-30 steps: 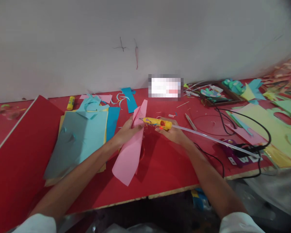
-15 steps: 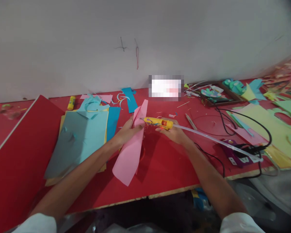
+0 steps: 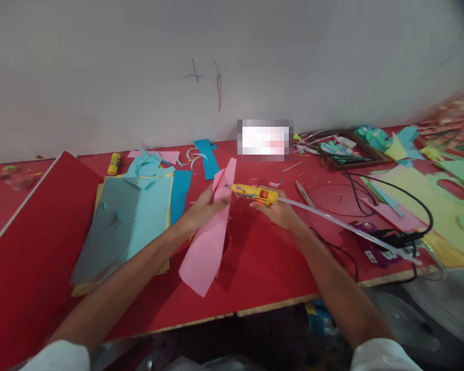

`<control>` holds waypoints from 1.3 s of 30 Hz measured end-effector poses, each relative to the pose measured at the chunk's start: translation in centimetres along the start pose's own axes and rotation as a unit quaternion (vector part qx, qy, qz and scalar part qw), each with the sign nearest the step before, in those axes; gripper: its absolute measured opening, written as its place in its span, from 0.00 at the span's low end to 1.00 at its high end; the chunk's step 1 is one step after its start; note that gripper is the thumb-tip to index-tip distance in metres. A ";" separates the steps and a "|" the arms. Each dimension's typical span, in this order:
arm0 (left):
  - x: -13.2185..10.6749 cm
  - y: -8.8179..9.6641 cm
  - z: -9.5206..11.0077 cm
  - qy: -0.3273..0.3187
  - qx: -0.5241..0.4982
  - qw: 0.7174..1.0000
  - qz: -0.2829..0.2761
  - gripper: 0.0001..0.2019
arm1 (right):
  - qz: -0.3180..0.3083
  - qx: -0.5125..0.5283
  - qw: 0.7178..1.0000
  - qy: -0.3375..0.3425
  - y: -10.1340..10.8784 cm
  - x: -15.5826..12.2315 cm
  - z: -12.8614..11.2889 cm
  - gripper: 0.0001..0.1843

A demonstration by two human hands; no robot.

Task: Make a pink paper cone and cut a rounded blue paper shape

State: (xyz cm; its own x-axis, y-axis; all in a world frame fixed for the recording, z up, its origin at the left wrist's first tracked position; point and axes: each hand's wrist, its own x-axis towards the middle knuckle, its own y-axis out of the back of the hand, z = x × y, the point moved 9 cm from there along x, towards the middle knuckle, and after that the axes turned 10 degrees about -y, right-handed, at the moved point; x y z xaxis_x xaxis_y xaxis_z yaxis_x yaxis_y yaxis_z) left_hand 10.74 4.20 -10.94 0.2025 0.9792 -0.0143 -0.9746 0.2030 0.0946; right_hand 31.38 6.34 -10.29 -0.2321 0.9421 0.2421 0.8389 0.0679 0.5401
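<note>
My left hand (image 3: pixel 201 210) grips a folded pink paper sheet (image 3: pixel 208 242) and holds it upright over the red table (image 3: pixel 263 273). My right hand (image 3: pixel 276 210) is closed round a yellow glue gun (image 3: pixel 254 193). The gun's nozzle points left and sits at the upper edge of the pink paper. A long clear glue stick (image 3: pixel 340 224) juts out of the gun's back toward the right.
A stack of light blue and yellow sheets (image 3: pixel 127 221) lies left of my hands. A yellow glue stick (image 3: pixel 113 164) stands near the wall. A black cable (image 3: pixel 406 206) and a purple power strip (image 3: pixel 375 247) lie to the right, with paper cut-outs (image 3: pixel 429 196) beyond.
The glue gun has shifted very slightly to the right along the paper's edge. My left hand and the pink paper have stayed in place.
</note>
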 end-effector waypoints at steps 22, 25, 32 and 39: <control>-0.2 -0.3 -0.2 0.022 0.009 1.000 -0.010 0.37 | -0.006 0.021 1.000 -0.019 -0.5 0.0 1.5 0.23; -0.1 -0.3 -0.2 0.016 0.007 1.000 -0.012 0.37 | 0.009 -0.007 1.000 -0.018 -0.2 -0.1 1.3 0.20; 0.0 -0.1 -0.6 0.014 0.002 1.000 0.000 0.35 | -0.013 0.017 1.000 -0.014 -0.6 -0.1 1.4 0.24; 0.1 0.1 -0.3 0.004 -0.012 1.000 0.005 0.37 | 0.032 0.055 0.998 -0.021 0.2 0.0 1.7 0.24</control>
State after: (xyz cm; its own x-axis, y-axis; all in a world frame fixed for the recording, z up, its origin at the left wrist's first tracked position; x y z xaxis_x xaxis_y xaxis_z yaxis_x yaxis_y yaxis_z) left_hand 10.65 4.37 -11.26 0.1913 0.9813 -0.0224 -0.9788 0.1924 0.0699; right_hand 32.41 6.88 -11.51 -0.1575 0.9583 0.2383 0.9012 0.0408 0.4315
